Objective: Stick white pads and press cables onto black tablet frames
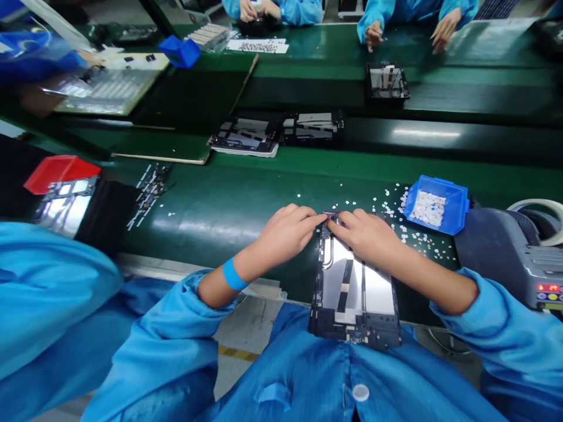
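Observation:
An opened tablet (pixel 373 275), its silver battery plates and black boards bared, lies over the bench's near edge against my body. At its upper left corner the fingertips of both hands meet. My left hand (pixel 285 234) comes in from the left, index finger reaching to that corner, the other fingers curled. My right hand (pixel 367 234) lies across the tablet's upper part, thumb and forefinger closed at the same corner. Whatever small piece the fingertips hold is too small to make out. A tiny red spot shows beside them.
Right of the tablet, a blue bin (pixel 457 205) holds small white pieces; more lie scattered around it. A grey tape dispenser (pixel 497 246) stands at far right. More opened tablets (pixel 250 133) lie beyond. A red bin (pixel 61 171) is left. Co-workers' hands (pixel 446 29) show across the bench.

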Demonstrator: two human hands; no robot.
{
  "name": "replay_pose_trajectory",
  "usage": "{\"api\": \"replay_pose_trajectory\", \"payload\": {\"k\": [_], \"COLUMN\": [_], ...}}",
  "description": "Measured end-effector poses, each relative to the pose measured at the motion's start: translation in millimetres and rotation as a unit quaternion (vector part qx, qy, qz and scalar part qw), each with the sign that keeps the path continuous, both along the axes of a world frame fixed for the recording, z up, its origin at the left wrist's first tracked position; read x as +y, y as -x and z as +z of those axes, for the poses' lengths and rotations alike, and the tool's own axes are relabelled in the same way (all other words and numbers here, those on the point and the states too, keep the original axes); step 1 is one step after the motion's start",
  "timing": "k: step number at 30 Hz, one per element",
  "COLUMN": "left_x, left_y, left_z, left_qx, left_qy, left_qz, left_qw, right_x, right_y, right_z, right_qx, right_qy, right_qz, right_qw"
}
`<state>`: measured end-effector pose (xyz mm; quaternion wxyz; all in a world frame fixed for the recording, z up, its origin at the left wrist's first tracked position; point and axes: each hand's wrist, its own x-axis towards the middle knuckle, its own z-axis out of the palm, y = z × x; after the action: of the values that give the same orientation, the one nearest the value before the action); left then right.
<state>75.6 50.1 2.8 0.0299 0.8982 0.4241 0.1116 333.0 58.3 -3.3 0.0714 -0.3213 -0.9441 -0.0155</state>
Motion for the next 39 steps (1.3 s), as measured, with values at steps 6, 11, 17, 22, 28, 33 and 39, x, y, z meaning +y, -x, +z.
{"api": "replay_pose_trajectory", "payload": {"k": [6, 11, 17, 22, 28, 33, 39], "left_x": [0, 3, 2, 25, 35, 18, -18], "left_y": [-7, -10, -28, -37, -36, -26, -53], "left_z": [3.5, 9.1, -3.9, -14.6, -3.9, 13.5, 37.0], "left_qx": [0.100, -0.020, -0.218, -0.233, -0.221, -0.207, -0.289], "left_qy": [0.017, 0.103, 0.261, 0.340, 0.260, 0.195, 0.237], "left_qz": [0.006, 0.022, 0.155, 0.168, 0.165, 0.195, 0.182], "left_qw": [0.995, 0.994, 0.928, 0.895, 0.925, 0.939, 0.909], "right_x": [12, -2, -115, -180, -161, -158, -162], "right_y": [-6, -22, -117, -206, -249, -234, -147], "right_z": [-17.5, -1.4, 15.4, -17.0, -51.8, -51.5, -19.2], "right_qx": [0.082, 0.243, 0.449, 0.658, 0.719, 0.742, 0.724], "right_qy": [0.058, 0.038, 0.080, 0.011, 0.154, 0.184, 0.238], "right_qz": [-0.018, -0.048, -0.316, -0.571, -0.581, -0.552, -0.485], "right_qw": [0.995, 0.968, 0.832, 0.491, 0.349, 0.332, 0.429]}}
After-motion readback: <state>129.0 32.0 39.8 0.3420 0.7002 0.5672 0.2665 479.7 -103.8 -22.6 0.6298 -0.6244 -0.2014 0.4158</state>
